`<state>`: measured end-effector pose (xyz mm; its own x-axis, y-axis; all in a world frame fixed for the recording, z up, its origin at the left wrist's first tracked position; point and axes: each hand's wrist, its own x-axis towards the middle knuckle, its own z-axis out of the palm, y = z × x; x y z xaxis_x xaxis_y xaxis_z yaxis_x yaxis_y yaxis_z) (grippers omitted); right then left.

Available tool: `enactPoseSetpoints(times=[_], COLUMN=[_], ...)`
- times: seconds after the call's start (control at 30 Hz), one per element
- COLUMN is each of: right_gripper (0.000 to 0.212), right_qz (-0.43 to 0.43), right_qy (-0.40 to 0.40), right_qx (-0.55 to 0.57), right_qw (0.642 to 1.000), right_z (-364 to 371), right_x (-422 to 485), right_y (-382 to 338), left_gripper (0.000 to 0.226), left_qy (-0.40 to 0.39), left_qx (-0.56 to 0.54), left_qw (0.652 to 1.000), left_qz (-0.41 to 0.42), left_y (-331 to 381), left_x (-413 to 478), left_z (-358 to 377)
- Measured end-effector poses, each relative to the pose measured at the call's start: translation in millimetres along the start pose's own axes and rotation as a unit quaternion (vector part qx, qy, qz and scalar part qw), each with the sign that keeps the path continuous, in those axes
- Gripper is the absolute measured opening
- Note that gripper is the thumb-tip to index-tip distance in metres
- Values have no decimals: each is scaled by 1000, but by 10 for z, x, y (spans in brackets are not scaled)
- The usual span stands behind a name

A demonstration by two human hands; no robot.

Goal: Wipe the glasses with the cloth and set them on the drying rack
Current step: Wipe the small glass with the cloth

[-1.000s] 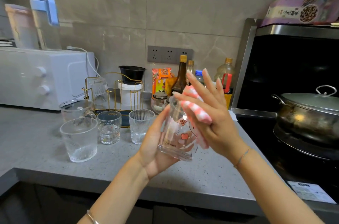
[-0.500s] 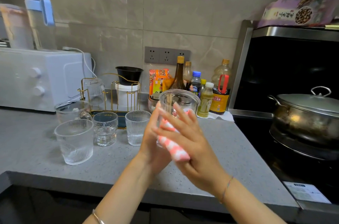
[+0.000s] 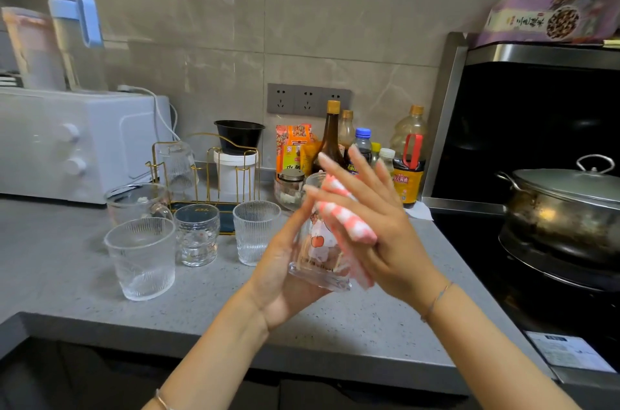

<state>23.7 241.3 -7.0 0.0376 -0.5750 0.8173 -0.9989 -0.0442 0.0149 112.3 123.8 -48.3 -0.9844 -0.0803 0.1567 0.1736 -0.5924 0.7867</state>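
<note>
Clear glass tumbler printed with a cartoon figure and red apples [image 3: 318, 252], held at the centre of the frame, lifted off the grey speckled countertop [image 3: 385, 325] and tipped so its mouth leans up and away from you. Your left hand [image 3: 285, 275] cups its thick base from below and the left. The thumb runs up the near side, and the fingers show dimly through the glass, wrapped round the far side. Your right hand [image 3: 379, 235] is flat, fingers straight and close together. It presses a folded pink-and-white checked cloth [image 3: 349, 223] against the tumbler's right wall, so the cloth is sandwiched between palm and glass rather than gripped.

Left of your hands, four more pieces stand upright on the countertop. There are two ribbed clear glasses [image 3: 141, 258], a small embossed glass [image 3: 198, 235] between them, and a handled glass mug [image 3: 137, 201] at the back. Just behind them, in the middle left of the frame, is the gold wire drying rack [image 3: 208, 171]. One upturned clear glass [image 3: 176, 164] sits on its left side.

You appear to be early in the job. One glass is racked and one is mid-wipe. The four on the countertop probably still need doing, though whether any has been wiped cannot be told.
</note>
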Motion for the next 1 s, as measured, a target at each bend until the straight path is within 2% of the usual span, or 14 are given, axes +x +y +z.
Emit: enactPoseSetpoints(times=[0.1, 0.23, 0.4, 0.57, 0.67, 0.83, 0.9, 0.93, 1.0], right_gripper=[40, 41, 43, 43, 38, 41, 40, 39, 37], right_qz=[10, 31, 29, -24, -45, -51, -54, -55, -48], right_qy=[15, 31, -3, -23, -25, -29, -29, -28, -21], right_qx=[-22, 33, 80, 74, 49, 33, 30, 29, 21], right_qw=[1000, 998, 996, 997, 997, 998, 998, 998, 998], right_z=[-69, 5, 158, 300, 288, 216, 190, 181, 154], right_x=[63, 44, -77, -242, -255, -174, -135, -118, -80], right_y=[118, 62, -72, -218, -202, -129, -115, -104, -66], left_gripper=[58, 50, 57, 63, 57, 49, 62, 61, 48], left_qy=[2, 7, -3, 12, 13, 6, -6, -3, -1], left_qx=[-22, -74, -88, -124, -121, -87, -65, -59, -64], left_qw=[999, 997, 996, 990, 991, 995, 996, 997, 997], left_qz=[-29, -8, 17, 65, 58, 51, 57, 54, 40], left_y=[-9, -10, -35, -40, -23, 9, 19, 27, 37], left_x=[-3, 19, 65, 81, 100, 79, 67, 56, 40], left_z=[4, 59, 49, 63, 45, 12, -22, -34, -36])
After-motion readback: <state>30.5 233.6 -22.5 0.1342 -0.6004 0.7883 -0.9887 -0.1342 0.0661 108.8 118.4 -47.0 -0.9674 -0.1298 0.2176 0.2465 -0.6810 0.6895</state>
